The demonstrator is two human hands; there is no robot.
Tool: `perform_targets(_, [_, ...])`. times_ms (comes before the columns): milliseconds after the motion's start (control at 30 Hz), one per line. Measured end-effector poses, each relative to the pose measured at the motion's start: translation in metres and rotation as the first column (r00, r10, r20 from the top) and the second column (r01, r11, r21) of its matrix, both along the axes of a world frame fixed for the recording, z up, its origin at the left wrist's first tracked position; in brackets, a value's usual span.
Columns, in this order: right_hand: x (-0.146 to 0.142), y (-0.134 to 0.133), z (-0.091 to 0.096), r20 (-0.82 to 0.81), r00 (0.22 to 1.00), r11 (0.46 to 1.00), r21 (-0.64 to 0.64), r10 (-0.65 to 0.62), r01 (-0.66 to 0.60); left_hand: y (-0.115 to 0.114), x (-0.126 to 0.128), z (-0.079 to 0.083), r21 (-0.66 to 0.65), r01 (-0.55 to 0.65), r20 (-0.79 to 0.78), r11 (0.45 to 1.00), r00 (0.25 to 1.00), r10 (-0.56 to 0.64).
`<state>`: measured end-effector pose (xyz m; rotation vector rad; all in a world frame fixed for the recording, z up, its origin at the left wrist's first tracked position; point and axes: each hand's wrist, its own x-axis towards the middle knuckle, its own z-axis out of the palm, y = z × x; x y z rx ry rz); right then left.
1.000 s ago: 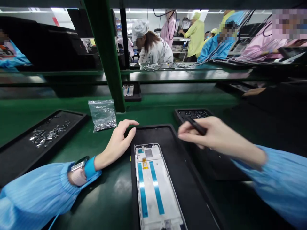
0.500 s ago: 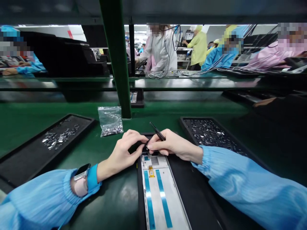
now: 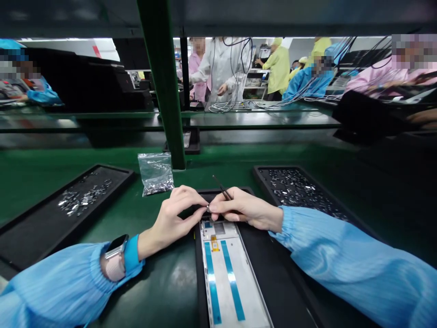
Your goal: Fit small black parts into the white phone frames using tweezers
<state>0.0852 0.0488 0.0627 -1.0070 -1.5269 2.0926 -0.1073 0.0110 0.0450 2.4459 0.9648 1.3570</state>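
So there's this pale, phone-shaped frame (image 3: 221, 279) lying face up in a black tray (image 3: 273, 273), right at the near middle of the green worktop (image 3: 170, 282). It's got two long blue strips (image 3: 232, 282) running down it and a little orange bit (image 3: 215, 245) near the far end.

Both hands are just past that far end, fingertips practically meeting. The right hand (image 3: 244, 207) is curled closed around a thin black tool (image 3: 224, 192), which pokes up and away to the left. The left hand (image 3: 177, 214) has thumb and index finger almost pinched together. There's a tiny shiny speck (image 3: 208, 208) right where the fingertips meet, but it's too small to make out, and I honestly can't tell whether the left one has hold of it.

Over to the left, another dark tray (image 3: 30, 230) has a pile of small silvery pieces (image 3: 80, 198) in it, with a clear zip bag (image 3: 155, 171) just beyond its far right end. On the right, a third tray (image 3: 262, 180) is covered in scattered little dark and shiny parts (image 3: 293, 189).

Further back, past a green post (image 3: 164, 91), there's someone in a white coat (image 3: 223, 73) and someone in yellow (image 3: 278, 66).
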Motion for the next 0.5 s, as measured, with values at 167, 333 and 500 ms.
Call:
perform_targets(167, [-0.003, -0.002, 0.0, -0.072, 0.987, 0.964, 0.218, -0.142, 0.154, -0.002, 0.003, 0.0, -0.276, -0.079, 0.074, 0.958, 0.992, 0.103])
perform_targets(333, [-0.008, -0.009, 0.001, -0.067, 0.977, 0.899, 0.384, -0.203, 0.213, -0.002, 0.005, -0.001, -0.322, -0.043, 0.093, 0.946, 0.993, 0.077])
perform_targets(500, [-0.008, -0.011, 0.0, 0.097, 0.97, 0.773, 0.623, -0.225, 0.117, 0.0, 0.006, -0.001, -0.275, -0.054, 0.013, 0.96, 0.998, 0.06])
